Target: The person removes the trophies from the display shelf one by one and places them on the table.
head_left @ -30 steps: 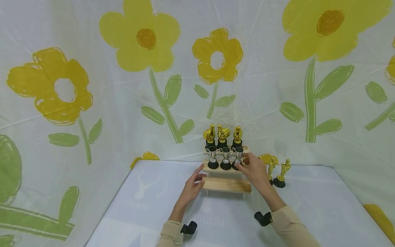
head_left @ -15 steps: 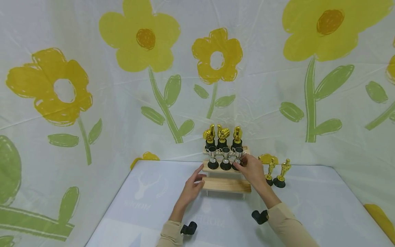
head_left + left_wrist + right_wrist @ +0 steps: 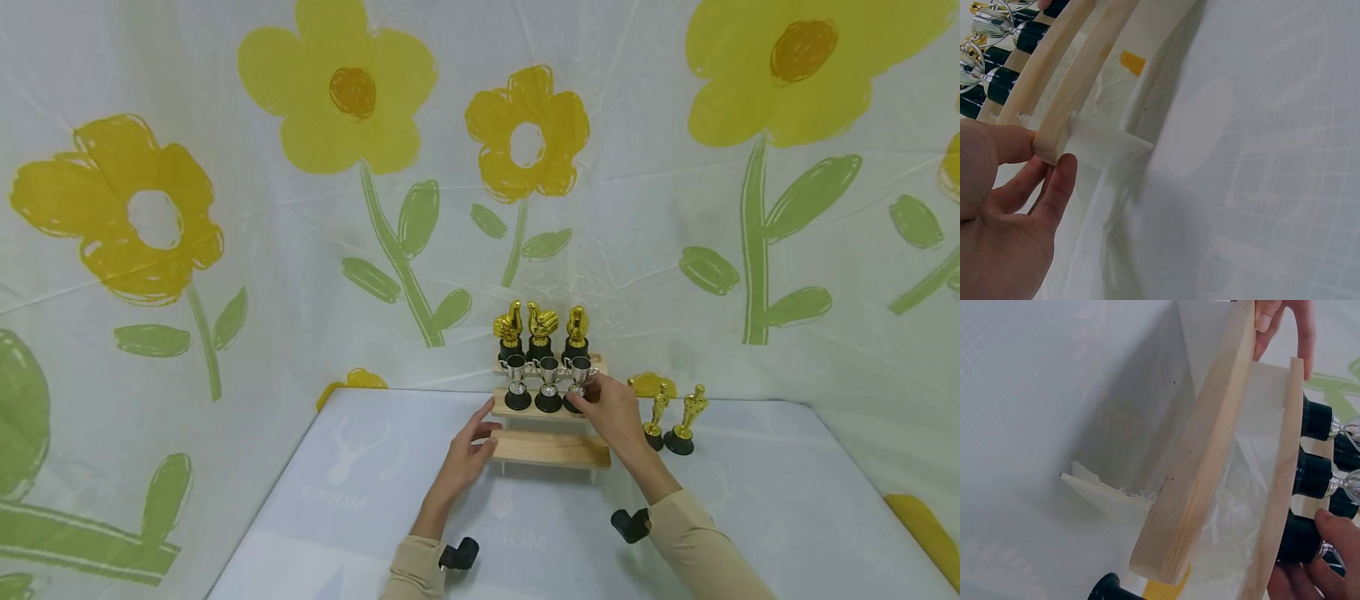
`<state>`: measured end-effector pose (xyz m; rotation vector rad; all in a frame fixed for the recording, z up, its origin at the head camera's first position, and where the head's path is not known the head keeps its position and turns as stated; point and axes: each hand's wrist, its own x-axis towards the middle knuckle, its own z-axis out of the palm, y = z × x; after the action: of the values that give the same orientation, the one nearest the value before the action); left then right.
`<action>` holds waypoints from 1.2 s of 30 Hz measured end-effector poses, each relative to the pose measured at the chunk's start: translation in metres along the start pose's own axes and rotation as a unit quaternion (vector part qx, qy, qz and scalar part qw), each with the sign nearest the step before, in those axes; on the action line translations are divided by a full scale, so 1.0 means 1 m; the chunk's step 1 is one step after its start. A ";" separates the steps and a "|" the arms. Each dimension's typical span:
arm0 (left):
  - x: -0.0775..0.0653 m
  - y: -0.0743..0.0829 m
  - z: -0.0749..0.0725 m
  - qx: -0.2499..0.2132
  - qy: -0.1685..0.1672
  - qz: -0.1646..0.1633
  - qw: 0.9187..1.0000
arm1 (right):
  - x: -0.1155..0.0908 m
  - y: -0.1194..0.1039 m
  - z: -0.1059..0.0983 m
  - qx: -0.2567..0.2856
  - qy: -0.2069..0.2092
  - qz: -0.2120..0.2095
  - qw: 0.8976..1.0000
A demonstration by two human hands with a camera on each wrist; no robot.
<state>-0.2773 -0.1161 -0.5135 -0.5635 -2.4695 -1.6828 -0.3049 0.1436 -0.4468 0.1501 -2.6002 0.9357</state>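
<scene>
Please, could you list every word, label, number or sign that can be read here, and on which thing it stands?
"MOD…", as it seems: faint letters on the tabletop, near the wooden rack; the rest is unclear.
A second faint word on the tabletop, further left: too faint to read.
Large pale marks on the tabletop, left wrist view: too blurred.
Trophies and rack: no readable text.

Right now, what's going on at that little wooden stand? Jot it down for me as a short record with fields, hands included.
Top shelf: three gold trophies on black bases
Middle shelf: three silver cups, upright in a row
Left hand: holding the left end of the bottom shelf
Right hand: holding the rightmost cup
Table, right of stand: at least two gold statuettes, upright
Backdrop: white sheet with yellow flowers
</scene>
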 end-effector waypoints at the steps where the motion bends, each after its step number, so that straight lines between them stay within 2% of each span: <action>1: -0.001 0.005 -0.001 -0.001 -0.003 0.000 1.000 | 0.000 0.000 0.000 0.001 -0.001 0.000 1.000; 5: -0.004 0.020 -0.007 0.001 -0.016 -0.001 1.000 | 0.000 0.001 0.001 0.005 -0.007 0.005 1.000; 8: -0.005 0.023 -0.008 0.004 -0.018 -0.003 1.000 | 0.000 0.001 0.001 0.005 -0.010 0.008 1.000; 11: -0.004 0.019 -0.007 0.006 -0.015 -0.003 1.000 | 0.001 0.002 0.002 0.004 -0.010 0.009 1.000; 20: 0.005 -0.018 0.003 0.012 0.006 -0.006 1.000 | -0.002 0.002 0.003 -0.002 -0.009 0.004 1.000; 26: 0.006 -0.021 0.001 0.008 0.000 -0.013 1.000 | -0.007 0.002 0.000 -0.002 0.002 -0.020 1.000; 31: 0.005 -0.020 0.001 0.009 -0.002 -0.020 1.000 | -0.013 0.003 -0.004 0.004 -0.002 -0.018 1.000; 36: 0.006 -0.021 0.002 0.009 -0.001 -0.010 1.000 | -0.018 0.006 -0.008 0.012 0.005 -0.029 0.999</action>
<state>-0.2900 -0.1200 -0.5308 -0.5401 -2.4983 -1.6655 -0.2869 0.1532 -0.4514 0.2263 -2.5623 0.9458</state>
